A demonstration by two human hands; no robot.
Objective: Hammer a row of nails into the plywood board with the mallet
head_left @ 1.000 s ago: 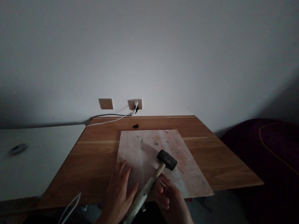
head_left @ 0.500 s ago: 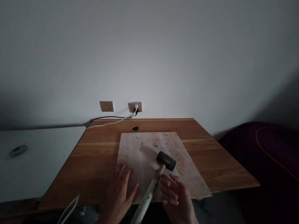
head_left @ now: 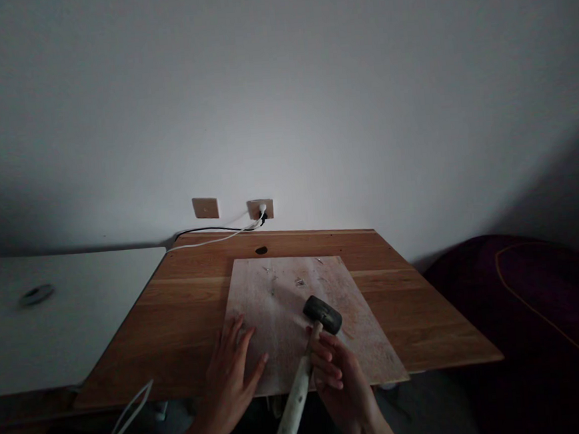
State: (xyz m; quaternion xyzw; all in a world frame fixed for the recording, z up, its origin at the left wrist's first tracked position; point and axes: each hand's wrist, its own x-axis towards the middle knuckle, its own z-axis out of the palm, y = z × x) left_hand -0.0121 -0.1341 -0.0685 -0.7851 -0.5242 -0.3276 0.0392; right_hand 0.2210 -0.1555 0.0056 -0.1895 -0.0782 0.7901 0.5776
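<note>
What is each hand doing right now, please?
Left hand: open, spread over the near left part of the board.
Right hand: closed, holding the hammer by its handle, just below the head.

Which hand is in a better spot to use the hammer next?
Probably the right hand: its fingers hold the hammer near the black head. The left hand is spread over the left edge of the board, apart from the hammer.

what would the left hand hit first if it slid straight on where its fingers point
The left hand would probably meet the small bits on the board first; the exact line is unclear.
</note>
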